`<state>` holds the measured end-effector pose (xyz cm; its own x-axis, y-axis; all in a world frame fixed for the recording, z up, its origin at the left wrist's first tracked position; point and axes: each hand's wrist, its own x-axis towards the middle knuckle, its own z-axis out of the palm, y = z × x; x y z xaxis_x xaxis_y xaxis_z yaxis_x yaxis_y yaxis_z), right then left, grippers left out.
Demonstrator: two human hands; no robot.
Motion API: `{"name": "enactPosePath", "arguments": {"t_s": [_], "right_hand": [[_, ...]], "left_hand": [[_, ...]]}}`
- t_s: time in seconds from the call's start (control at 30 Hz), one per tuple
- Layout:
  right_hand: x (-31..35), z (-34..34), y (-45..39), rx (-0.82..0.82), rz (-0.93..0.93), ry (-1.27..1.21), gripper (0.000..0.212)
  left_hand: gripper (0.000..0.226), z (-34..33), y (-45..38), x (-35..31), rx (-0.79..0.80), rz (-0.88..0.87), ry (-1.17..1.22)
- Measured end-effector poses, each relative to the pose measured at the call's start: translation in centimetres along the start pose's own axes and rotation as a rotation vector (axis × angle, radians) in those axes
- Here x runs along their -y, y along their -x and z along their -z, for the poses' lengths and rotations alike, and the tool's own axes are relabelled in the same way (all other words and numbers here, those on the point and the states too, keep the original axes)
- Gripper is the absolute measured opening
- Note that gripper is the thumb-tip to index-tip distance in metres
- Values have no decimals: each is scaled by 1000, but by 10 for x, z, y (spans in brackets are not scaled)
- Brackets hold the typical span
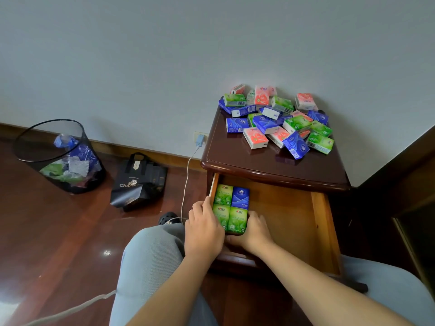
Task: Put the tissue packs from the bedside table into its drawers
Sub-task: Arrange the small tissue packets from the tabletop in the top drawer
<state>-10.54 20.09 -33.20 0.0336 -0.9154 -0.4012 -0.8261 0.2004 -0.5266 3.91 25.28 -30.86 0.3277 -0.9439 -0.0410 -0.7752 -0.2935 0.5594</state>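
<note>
The dark wooden bedside table carries a loose heap of several tissue packs in green, blue and pink. Its top drawer is pulled out. In the drawer's front left corner several packs lie in a tidy block: three green packs and one blue pack. My left hand rests against the block's left side at the drawer's left wall. My right hand cups the front right green pack from the right and the front. The fingertips of both hands are hidden behind the packs.
A black mesh wastebasket with litter stands on the wooden floor at the left. A black paper bag lies beside it. A white charger cable hangs from the wall socket. My knees flank the drawer. A dark bed frame is on the right.
</note>
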Motion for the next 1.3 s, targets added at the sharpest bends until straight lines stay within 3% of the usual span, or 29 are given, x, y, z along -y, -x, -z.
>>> {"name": "enactPosePath", "arguments": {"t_s": [0.13,0.43,0.67,0.87,1.13,1.3], "right_hand": [[-2,-3,-5,-28,28,35,99],[-3,-4,-19,-162,48,37,87],[-4,-3,-41,-293,95,91,78],[9,0,-65,-400,16,47,71],[18,8,-83,-362,-13,86,75],[26,22,-74,-216,-101,104,99]], "left_hand": [[59,-2,-3,0,85,38,59],[61,-9,-23,-8,114,121,131],[76,-24,-32,-11,112,132,-6],[78,-27,-31,-14,95,127,-87],[79,-25,-30,-13,97,103,-59],[83,-23,-29,-16,95,113,-81]]}}
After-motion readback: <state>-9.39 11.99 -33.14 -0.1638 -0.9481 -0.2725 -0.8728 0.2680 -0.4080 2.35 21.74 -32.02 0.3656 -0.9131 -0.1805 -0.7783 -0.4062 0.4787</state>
